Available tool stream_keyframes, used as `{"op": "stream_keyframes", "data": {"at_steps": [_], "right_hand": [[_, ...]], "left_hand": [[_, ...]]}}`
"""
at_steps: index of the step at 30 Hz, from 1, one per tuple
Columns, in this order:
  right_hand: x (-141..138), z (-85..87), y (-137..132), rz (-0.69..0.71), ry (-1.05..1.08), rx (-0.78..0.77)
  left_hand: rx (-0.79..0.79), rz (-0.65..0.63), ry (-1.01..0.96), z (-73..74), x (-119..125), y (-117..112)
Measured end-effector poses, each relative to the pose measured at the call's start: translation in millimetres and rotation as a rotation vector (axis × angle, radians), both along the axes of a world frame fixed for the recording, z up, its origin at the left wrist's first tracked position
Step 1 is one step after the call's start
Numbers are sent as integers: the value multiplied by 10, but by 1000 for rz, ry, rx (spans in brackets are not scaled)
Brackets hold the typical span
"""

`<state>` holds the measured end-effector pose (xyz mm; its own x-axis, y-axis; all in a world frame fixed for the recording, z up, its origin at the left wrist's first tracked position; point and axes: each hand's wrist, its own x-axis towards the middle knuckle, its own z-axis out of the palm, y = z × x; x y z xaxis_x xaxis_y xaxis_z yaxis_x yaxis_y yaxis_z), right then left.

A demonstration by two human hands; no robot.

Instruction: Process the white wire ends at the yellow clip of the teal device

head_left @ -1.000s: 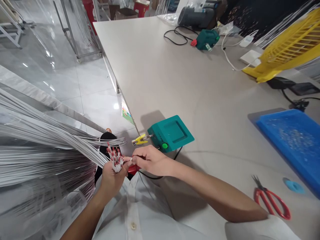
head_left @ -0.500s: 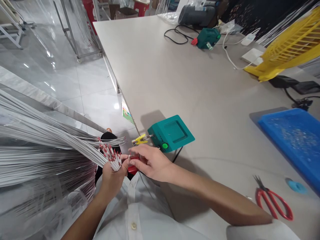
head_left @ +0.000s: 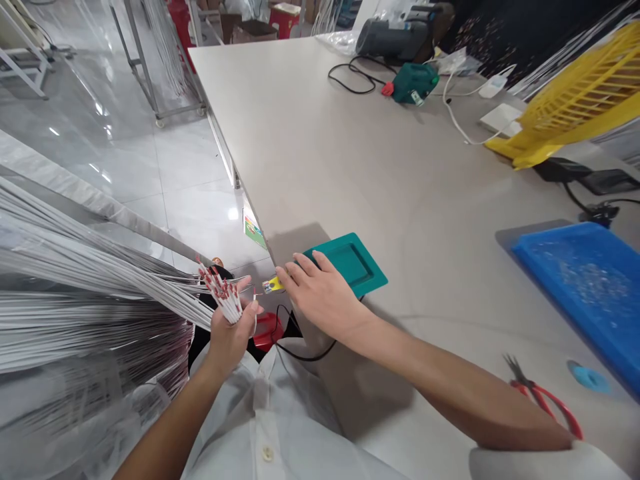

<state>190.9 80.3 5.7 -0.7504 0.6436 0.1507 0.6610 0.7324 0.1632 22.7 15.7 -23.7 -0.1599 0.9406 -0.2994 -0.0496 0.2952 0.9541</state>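
Observation:
My left hand (head_left: 229,339) is closed around a bundle of white wires (head_left: 225,299) with dark red tips, which run off to the left. One wire end stands apart by its thumb, close to the yellow nozzle-like piece (head_left: 272,285). That piece juts from a green box-shaped device (head_left: 356,267) at the table's near-left edge. Over the device lies my right hand (head_left: 327,303), palm down, fingers stretched out. Its fingertips reach the base of the yellow piece and cover much of the device's front, including the green button. Whether they press anything is hidden.
On the table (head_left: 400,173) to the right lie red-handled scissors (head_left: 543,397), a blue tape roll (head_left: 590,377) and a blue tray (head_left: 585,280) of small clear bits. Behind stand a yellow fan (head_left: 575,100) and a second green device (head_left: 414,83). A black cable (head_left: 310,359) hangs before my lap.
My right hand has left the wire end near my left thumb and moved up and right onto the green device. My left hand keeps the wire bundle, slightly raised.

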Motion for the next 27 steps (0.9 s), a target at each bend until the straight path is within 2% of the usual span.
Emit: {"op": "stream_keyframes", "data": {"at_steps": [7, 12, 22, 27], "right_hand": [[-44, 98, 187, 32, -42, -158], [-42, 90, 208, 15, -35, -169], [0, 76, 193, 25, -60, -139], [29, 56, 171, 17, -62, -111]], "left_hand": [[-67, 33, -53, 98, 93, 116], [-132, 88, -88, 140, 154, 143], [-120, 144, -32, -32, 159, 132], [-156, 122, -65, -19, 141, 97]]}}
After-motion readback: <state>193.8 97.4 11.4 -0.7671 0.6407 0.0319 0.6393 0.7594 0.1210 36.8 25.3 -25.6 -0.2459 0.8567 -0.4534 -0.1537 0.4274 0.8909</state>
